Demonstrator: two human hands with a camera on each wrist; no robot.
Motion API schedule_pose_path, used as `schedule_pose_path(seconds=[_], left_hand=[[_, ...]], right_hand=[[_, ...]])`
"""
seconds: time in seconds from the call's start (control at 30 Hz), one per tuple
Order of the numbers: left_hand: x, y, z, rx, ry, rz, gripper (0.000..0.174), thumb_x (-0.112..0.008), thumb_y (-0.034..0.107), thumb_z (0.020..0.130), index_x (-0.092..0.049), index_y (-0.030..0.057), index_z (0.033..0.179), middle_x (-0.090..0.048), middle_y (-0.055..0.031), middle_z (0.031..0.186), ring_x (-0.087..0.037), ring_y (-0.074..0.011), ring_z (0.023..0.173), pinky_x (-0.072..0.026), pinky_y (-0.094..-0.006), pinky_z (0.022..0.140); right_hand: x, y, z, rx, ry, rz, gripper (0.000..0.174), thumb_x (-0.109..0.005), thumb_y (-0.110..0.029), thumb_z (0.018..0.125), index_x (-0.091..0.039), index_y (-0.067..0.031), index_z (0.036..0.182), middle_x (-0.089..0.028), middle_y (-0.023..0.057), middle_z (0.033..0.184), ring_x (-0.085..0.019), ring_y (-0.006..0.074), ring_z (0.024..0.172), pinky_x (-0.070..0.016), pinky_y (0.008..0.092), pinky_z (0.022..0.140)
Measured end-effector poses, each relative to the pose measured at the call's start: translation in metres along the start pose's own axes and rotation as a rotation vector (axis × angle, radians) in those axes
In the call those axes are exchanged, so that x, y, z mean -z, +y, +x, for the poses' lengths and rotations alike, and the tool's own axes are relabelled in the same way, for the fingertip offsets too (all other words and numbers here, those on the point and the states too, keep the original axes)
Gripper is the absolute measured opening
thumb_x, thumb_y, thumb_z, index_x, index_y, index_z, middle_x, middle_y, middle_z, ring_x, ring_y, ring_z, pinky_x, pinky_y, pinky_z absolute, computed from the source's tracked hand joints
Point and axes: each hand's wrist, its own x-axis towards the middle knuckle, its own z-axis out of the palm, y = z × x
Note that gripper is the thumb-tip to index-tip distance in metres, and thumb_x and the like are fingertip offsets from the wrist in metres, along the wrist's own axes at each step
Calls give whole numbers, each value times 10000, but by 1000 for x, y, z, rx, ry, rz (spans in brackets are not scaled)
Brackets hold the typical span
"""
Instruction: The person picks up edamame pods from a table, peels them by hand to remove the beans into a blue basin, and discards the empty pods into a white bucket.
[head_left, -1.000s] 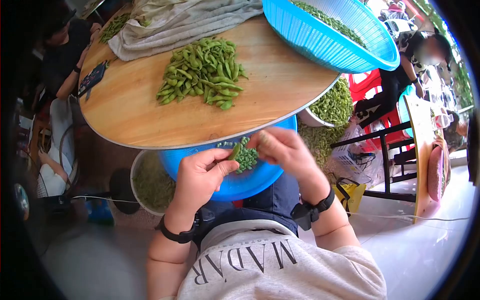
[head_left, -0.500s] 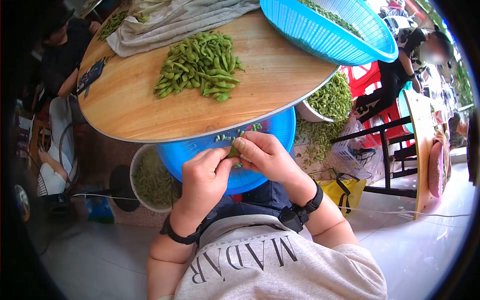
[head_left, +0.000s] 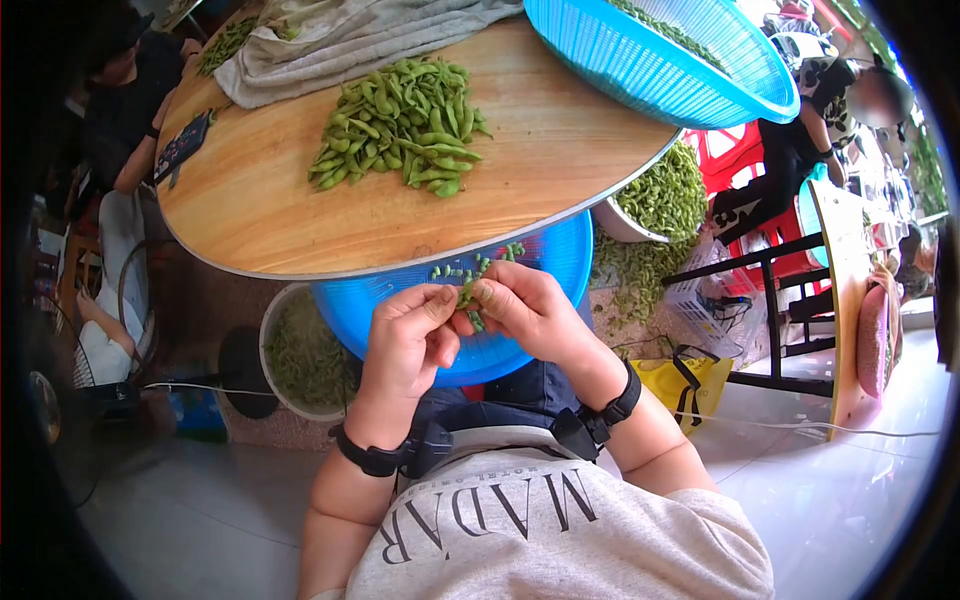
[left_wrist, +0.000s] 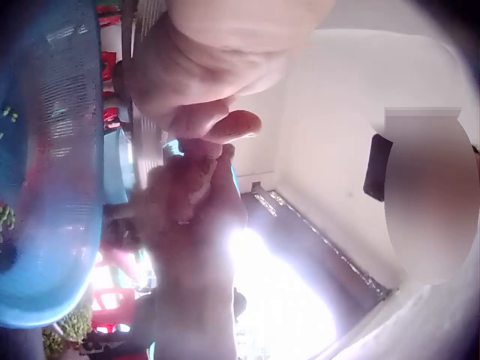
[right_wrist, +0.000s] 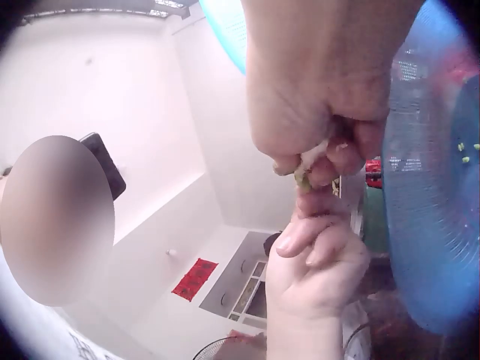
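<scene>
Both hands meet over a blue plastic basin point(head_left: 555, 270) below the table edge. My left hand point(head_left: 408, 330) pinches a green soybean pod point(head_left: 466, 296) between thumb and fingertips. On the pod's other side, the thumb and fingers of my right hand point(head_left: 532, 308) pinch it too. Seen from the right wrist, the pod point(right_wrist: 303, 178) pokes out small between the fingertips, mostly hidden. Shelled green beans point(head_left: 452, 272) lie in the basin under the hands, partly covered by them.
On the round wooden table point(head_left: 270, 230) lie a heap of soybean pods point(head_left: 400, 125), a grey cloth point(head_left: 330, 50) and a blue basket point(head_left: 640, 80). A bowl of pods point(head_left: 665, 195) stands right, a pale bucket point(head_left: 305, 360) left. People sit at both sides.
My right hand, raised apart from the left a second ago, has come down and left to the pod. By now its fingers have joined the left hand's there.
</scene>
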Motion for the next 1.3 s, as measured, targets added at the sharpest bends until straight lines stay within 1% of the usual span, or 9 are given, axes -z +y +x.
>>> schedule_pose_path(seconds=[0.23,0.47,0.6,0.63,0.73,0.83,0.97,1.07,1.3], left_hand=[[6,-1,-5,-18,18,149,167,-563,160,875,-582,9,806,-594,-90,631,-473,-84,383,-349,-182,356],[-7,-8,-10,-229,126,506,113,-563,82,865,-573,-5,795,-577,-62,611,-470,-65,400,-359,-193,368],[0,-17,-10,-257,111,720,98,-558,61,863,-568,-7,793,-572,-52,605,-466,-56,406,-357,-195,367],[3,-19,-8,-267,122,741,102,-564,70,862,-568,-5,792,-570,-49,600,-462,-53,405,-350,-195,363],[11,-22,-1,-313,221,785,102,-571,62,851,-583,-7,777,-572,-39,573,-494,-65,412,-365,-208,364],[13,-23,5,-261,244,717,119,-558,70,863,-571,2,765,-568,-39,582,-480,-64,405,-358,-203,364],[3,-20,9,-103,148,395,163,-527,102,890,-540,17,752,-561,-52,603,-449,-61,394,-351,-195,369],[4,-20,7,-11,133,315,172,-519,107,896,-539,20,749,-568,-56,611,-458,-70,394,-361,-193,377],[0,-20,6,-358,50,849,130,-531,71,875,-573,-25,798,-597,-66,618,-558,-107,459,-405,-233,405]], right_hand=[[16,4,4,-111,-157,-82,254,-558,-242,888,-567,-7,793,-473,1,591,-451,69,557,-377,235,488],[15,-5,10,70,-65,-415,218,-671,-141,732,-611,9,878,-551,59,690,-514,104,651,-439,266,574],[12,14,13,240,-83,-654,223,-650,-92,659,-627,-14,866,-570,134,701,-571,275,632,-459,332,567],[11,23,12,223,-27,-721,180,-622,-112,646,-627,-50,814,-561,151,694,-571,353,662,-466,409,566],[12,25,10,214,191,-836,171,-652,-104,650,-622,-46,808,-546,143,687,-559,352,637,-462,401,556],[11,18,9,347,163,-595,190,-697,-112,673,-605,-27,816,-553,115,664,-575,261,600,-463,358,546],[9,16,10,-48,88,-281,263,-731,-167,709,-576,-3,846,-580,61,665,-540,91,633,-455,268,566],[14,19,11,-63,12,-313,249,-721,-150,705,-578,-5,847,-583,61,677,-547,98,637,-456,263,575],[20,20,20,-165,-92,-180,230,-677,-100,714,-580,0,897,-586,58,761,-544,103,706,-455,252,611]])
